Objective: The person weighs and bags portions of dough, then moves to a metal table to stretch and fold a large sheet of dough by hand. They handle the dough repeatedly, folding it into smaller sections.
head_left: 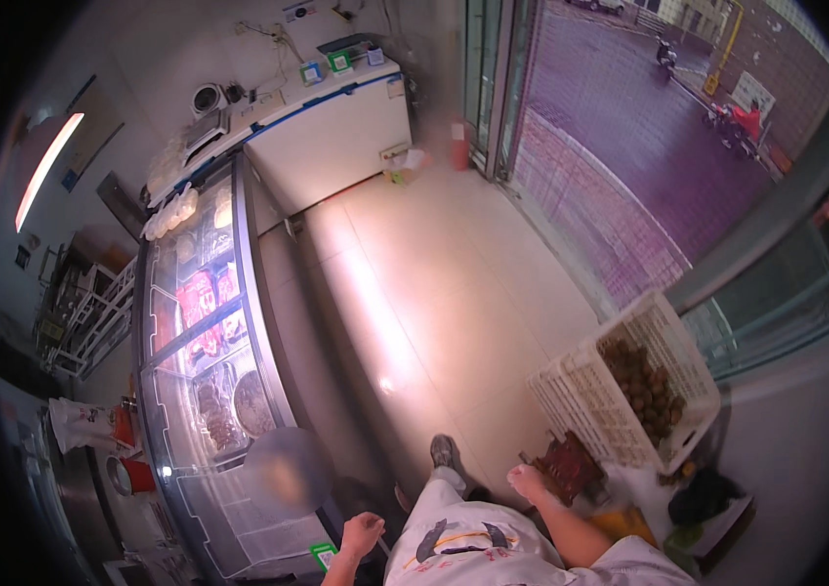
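Observation:
My left hand (363, 533) hangs at my side with its fingers loosely curled and nothing seen in it. It is nearest to the front edge of the glass-topped display case (256, 293), close to a small green-framed card (323, 556). On my other side, my right hand (527, 481) is also loosely closed, with no object showing. Beyond it, partly behind it in view, is a dark red object (573, 467) on the floor, whose kind I cannot make out. Under me are my pale apron (458, 537) and one shoe (444, 451).
A white plastic crate (571, 408) of round brown items (641, 391) stands at the right by the glass doorway. White chest freezer (336, 137) at the far end carries a scale (207, 132) and cards. Tiled floor (434, 293) runs between. Packaged food (202, 303) lies inside the display case.

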Tool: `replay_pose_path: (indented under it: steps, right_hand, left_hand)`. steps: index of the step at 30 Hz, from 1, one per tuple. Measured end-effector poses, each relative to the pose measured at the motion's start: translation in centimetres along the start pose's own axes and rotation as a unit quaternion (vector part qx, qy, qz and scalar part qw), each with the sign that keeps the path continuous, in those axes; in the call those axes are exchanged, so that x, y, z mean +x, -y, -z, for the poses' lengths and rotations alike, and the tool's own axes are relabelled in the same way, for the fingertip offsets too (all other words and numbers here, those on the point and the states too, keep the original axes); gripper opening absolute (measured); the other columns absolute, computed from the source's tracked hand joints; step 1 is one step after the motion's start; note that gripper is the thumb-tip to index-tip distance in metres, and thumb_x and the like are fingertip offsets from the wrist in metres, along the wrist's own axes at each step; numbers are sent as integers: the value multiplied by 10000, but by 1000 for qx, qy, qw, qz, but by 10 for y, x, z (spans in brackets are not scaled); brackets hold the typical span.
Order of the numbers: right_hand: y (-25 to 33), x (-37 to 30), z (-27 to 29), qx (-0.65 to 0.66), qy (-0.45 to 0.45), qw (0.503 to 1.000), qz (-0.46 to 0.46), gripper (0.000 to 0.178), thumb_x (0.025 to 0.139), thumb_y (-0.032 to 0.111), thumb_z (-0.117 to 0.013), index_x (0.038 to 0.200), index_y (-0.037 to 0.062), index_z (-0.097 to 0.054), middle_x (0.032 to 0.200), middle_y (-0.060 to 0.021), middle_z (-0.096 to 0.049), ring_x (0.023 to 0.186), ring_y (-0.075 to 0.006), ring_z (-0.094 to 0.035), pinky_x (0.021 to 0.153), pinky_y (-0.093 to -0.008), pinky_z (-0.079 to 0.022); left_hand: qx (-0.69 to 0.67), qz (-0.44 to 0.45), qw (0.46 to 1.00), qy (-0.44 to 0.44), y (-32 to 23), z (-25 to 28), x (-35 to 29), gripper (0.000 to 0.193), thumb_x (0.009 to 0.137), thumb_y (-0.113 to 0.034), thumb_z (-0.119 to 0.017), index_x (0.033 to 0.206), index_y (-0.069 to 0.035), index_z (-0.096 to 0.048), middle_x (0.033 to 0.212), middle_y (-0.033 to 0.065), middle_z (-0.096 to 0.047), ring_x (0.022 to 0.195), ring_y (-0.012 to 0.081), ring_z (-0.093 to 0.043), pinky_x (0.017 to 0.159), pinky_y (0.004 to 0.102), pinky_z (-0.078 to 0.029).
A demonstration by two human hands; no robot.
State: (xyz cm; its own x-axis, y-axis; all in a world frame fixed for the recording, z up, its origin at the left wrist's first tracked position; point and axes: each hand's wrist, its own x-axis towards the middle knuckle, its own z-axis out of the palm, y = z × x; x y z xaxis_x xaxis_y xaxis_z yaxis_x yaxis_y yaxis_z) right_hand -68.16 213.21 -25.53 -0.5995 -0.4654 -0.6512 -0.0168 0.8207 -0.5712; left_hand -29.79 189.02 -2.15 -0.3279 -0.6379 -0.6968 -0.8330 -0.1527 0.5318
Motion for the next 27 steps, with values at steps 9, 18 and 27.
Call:
replay_pose_path:
  steps: [9, 18, 27]
  right_hand:
    - [172, 142, 73, -61, -3, 996, 66, 241, 886, 264, -730, 952, 35, -761, 789, -66, -739, 707, -174, -693, 696, -357, -555]
    - [216, 295, 174, -376, -9, 922, 91, 243, 915, 263, -649, 953, 102, -826, 1004, -162, -789, 895, -355, -757, 774, -477, -581]
    - [453, 602, 176, -338, -60, 936, 77, 177, 861, 163, -653, 888, 106, -819, 988, -174, -781, 943, -379, -750, 812, -526, -602]
  left_hand:
    - [18, -20, 995, -101, -68, 63, 214, 221, 917, -258, -709, 968, -68, -809, 914, 155, -798, 892, 308, -788, 846, 407, -614]
    - [45, -188, 977, -89, -397, 249, 479, 206, 937, -231, -669, 941, -43, -755, 911, 167, -776, 854, 330, -762, 772, 441, -585]
    - [-10, -68, 998, 4, -460, 320, 656, 299, 976, -255, -635, 763, -59, -709, 706, 71, -686, 644, 212, -682, 583, 384, -517]
